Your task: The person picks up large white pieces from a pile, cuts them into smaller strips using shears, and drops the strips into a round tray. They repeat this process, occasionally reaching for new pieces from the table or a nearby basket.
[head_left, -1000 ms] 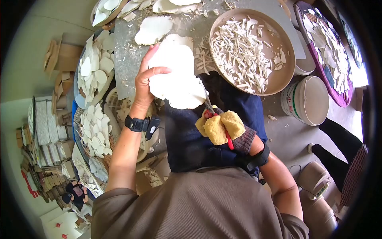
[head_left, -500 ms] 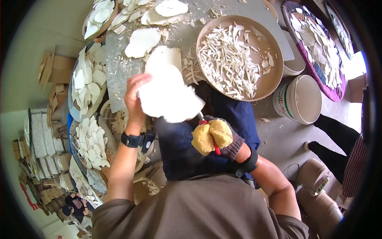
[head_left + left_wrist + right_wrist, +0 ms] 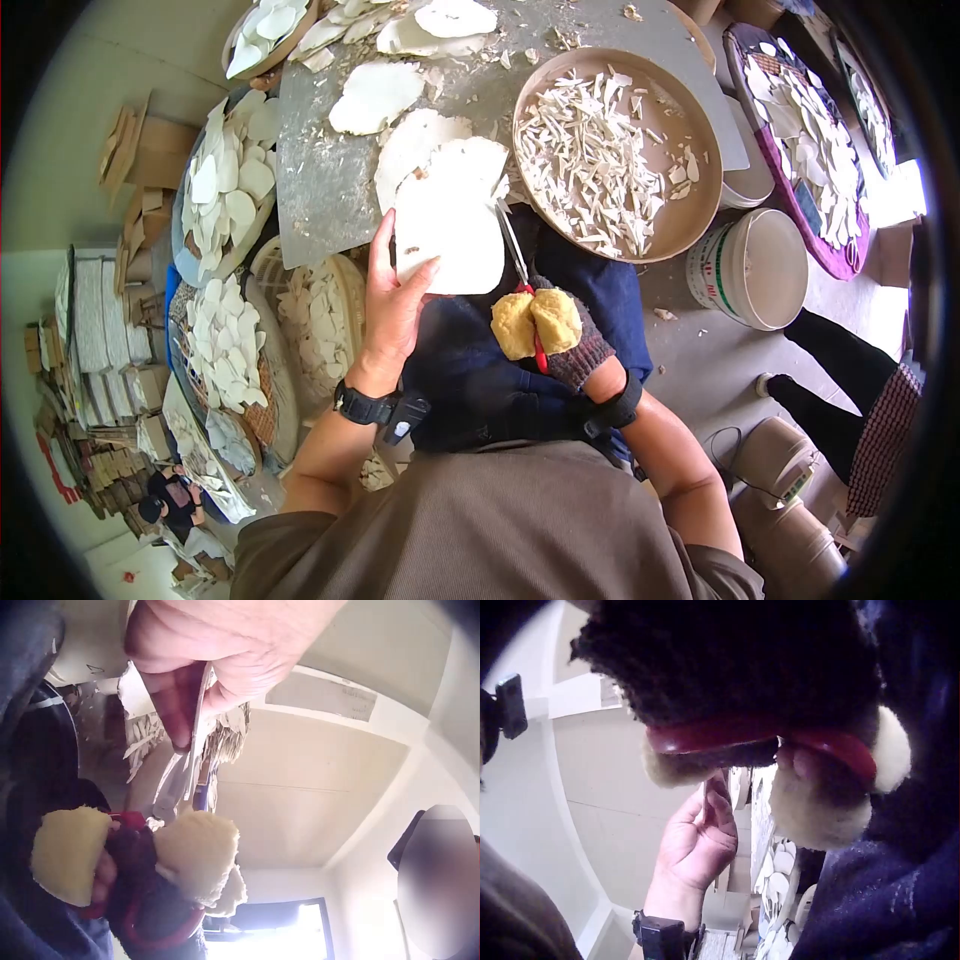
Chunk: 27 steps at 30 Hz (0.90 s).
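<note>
A flat white piece [image 3: 455, 225] is pinched at its lower left edge between the thumb and fingers of my bare left hand [image 3: 393, 310]. In the left wrist view the same hand [image 3: 232, 645] holds the piece edge-on. Red-handled scissors [image 3: 515, 245] are gripped in my gloved right hand [image 3: 565, 345], blades pointing up beside the right edge of the piece. Yellow foam pads [image 3: 515, 325] wrap the fingers around the handles. The red handle loops [image 3: 712, 735] show under the dark glove in the right wrist view.
A round tray [image 3: 705, 200] of white strips stands on the grey table [image 3: 310, 190] at right. More flat white pieces [image 3: 375, 97] lie behind. Baskets of pieces [image 3: 225, 345] stand at left, a white bucket [image 3: 765, 268] at right, near another person's legs [image 3: 815, 400].
The white piece has turned and now shows a straighter outline, with my left hand lower on its edge. The scissors' blades are more visible, beside the piece's right edge.
</note>
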{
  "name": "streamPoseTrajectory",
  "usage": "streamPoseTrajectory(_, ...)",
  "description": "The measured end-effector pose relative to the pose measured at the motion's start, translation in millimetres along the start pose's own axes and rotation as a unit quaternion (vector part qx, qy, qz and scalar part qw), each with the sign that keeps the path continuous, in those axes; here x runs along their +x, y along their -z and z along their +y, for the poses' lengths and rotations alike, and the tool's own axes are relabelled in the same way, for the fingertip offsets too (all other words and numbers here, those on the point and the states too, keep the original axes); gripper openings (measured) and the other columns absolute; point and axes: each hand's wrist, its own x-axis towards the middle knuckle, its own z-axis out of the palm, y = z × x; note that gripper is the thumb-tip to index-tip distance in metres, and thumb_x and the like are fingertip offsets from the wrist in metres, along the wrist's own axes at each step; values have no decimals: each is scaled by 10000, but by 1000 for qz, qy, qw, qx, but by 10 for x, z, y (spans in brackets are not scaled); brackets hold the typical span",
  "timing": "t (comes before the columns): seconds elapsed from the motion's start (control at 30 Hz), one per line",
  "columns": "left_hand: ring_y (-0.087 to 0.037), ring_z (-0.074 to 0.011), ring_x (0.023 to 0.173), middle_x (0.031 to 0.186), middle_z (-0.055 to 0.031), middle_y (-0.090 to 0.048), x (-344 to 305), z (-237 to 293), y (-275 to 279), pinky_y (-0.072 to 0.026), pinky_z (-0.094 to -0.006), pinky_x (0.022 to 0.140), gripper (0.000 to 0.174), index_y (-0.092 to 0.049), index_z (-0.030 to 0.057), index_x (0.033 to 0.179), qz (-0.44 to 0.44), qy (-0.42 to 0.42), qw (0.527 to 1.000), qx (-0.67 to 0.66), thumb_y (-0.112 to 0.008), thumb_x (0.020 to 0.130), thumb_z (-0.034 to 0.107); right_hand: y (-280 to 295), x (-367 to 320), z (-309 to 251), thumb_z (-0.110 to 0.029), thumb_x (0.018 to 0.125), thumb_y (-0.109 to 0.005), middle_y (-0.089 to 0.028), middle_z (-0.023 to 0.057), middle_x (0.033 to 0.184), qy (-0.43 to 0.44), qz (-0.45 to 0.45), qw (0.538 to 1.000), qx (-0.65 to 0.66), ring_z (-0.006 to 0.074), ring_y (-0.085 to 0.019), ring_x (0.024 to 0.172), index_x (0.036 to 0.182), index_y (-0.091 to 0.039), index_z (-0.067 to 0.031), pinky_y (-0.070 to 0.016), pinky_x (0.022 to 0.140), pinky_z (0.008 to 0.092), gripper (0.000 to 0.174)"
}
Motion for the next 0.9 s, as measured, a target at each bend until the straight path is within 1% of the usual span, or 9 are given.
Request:
streamPoseTrajectory(0.13, -497, -204, 1151, 1332, -130, -411, -26, -35, -21, -464, -337, 932, 737, -184, 69, 1433, 2, -12, 1000, -16, -570, 819, -57, -59, -57, -99, -127, 843, -591, -617, 57, 1002, 48, -7, 971, -235, 168, -611, 934, 1082, -523, -56, -490, 855, 296, 259)
streamPoseTrajectory(0.3, -484, -184, 1164, 1347, -134, -399, -51, 59, 8, -433, -317, 967, 738, -191, 42, 1430, -4, -4, 1000, -27, -573, 809, -79, 57, 25, 11, -161, 791, -611, -621, 70, 982, 59, 15, 993, -100, 206, -616, 904, 1038, -549, -50, -489, 821, 309, 278)
streamPoseTrajectory(0.4, -468, -220, 1192, 1335, -125, -418, -60, 122, 113, -417, -367, 983, 754, -180, 70, 1438, -22, -1, 1000, 20, -570, 805, -56, 110, 91, -55, -146, 808, -561, -622, 80, 978, 214, 7, 905, -367, 232, -607, 911, 1012, -565, -48, -486, 805, 321, 227)
streamPoseTrajectory(0.5, -444, -214, 1214, 1349, -127, -408, -114, 127, 165, -398, -357, 995, 762, -186, 68, 1438, -53, 25, 997, 57, -571, 795, -69, 323, 251, 119, -130, 879, -485, -594, 108, 1071, 209, -67, 965, -146, 249, -573, 1002, 1093, -529, -30, -452, 874, 350, 240)
streamPoseTrajectory(0.53, -427, -209, 1229, 1353, -126, -406, -132, 124, 147, -371, -348, 1014, 762, -196, 61, 1436, -60, 24, 996, 65, -567, 785, -82, 343, 296, 165, -159, 900, -485, -572, 118, 1143, 146, -127, 973, 128, 254, -549, 1069, 1157, -498, -17, -424, 943, 374, 294)
streamPoseTrajectory(0.57, -422, -208, 1232, 1354, -126, -404, -151, 122, 130, -362, -347, 1020, 763, -196, 59, 1436, -66, 34, 996, 58, -565, 783, -85, 379, 330, 194, -189, 921, -484, -549, 129, 1214, 73, -177, 900, 392, 260, -526, 1136, 1221, -467, -5, -395, 1012, 399, 352)
streamPoseTrajectory(0.67, -431, -203, 1220, 1337, -130, -418, -175, 118, 116, -359, -344, 1020, 751, -206, 51, 1431, -83, 51, 994, 49, -561, 783, -84, 481, 373, 348, -141, 904, -486, -585, 114, 1092, 192, -19, 981, 9, 236, -565, 1020, 1128, -523, -21, -443, 895, 363, 257)
streamPoseTrajectory(0.87, -568, -178, 1032, 1146, -136, -573, 19, -72, 149, -466, -306, 892, 604, -276, 28, 1377, 81, -53, 995, 37, -565, 848, -8, 263, 147, -125, -164, 888, -526, -624, 123, 1062, 91, -109, 985, 93, 271, -577, 1022, 1069, -580, -21, -440, 906, 372, 237)
streamPoseTrajectory(0.9, -560, -181, 1051, 1177, -161, -558, 51, -107, 117, -450, -303, 913, 627, -248, 22, 1380, 95, -59, 993, 35, -576, 846, -8, 222, 107, -215, -175, 890, -534, -621, 131, 1083, 81, -86, 993, -1, 286, -574, 1029, 1073, -578, -22, -433, 930, 383, 243)
